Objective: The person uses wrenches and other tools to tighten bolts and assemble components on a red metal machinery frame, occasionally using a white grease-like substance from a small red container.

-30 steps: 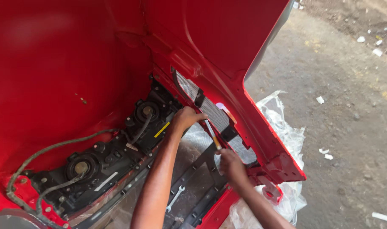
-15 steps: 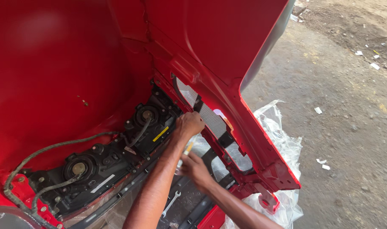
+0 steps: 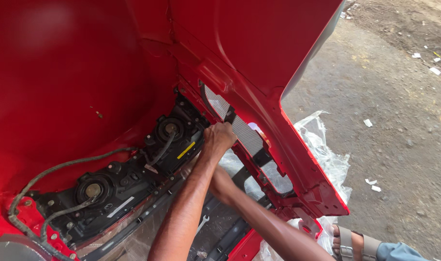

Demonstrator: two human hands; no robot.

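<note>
Mesh grille [image 3: 249, 137]: grey, finely ribbed strip set in the slot of the red body panel [image 3: 259, 53], running down to the right; dark brackets cross it.
Left hand [image 3: 219, 137]: fist against the grille's upper end, fingers curled shut on the black bracket [image 3: 229, 116] there; forearm rises straight from the lower edge.
Right hand [image 3: 194, 169]: mostly hidden behind the left forearm; finger state cannot be told. Forearm enters from lower right, crossing under the left.
Change: half a second ago the right hand lay open below the left, in plain view; now it has slid beneath it. The left hand keeps its place.
Headlamp unit [image 3: 128, 179]: black plastic, two round sockets, grey cable [image 3: 51, 171] looping left.
Spanner [image 3: 201, 223]: small, metal, lying below the arms.
Plastic sheet [image 3: 327, 159]: clear, crumpled, on the gravel ground [image 3: 399, 116].
Sandalled foot [image 3: 351, 241]: lower right.
</note>
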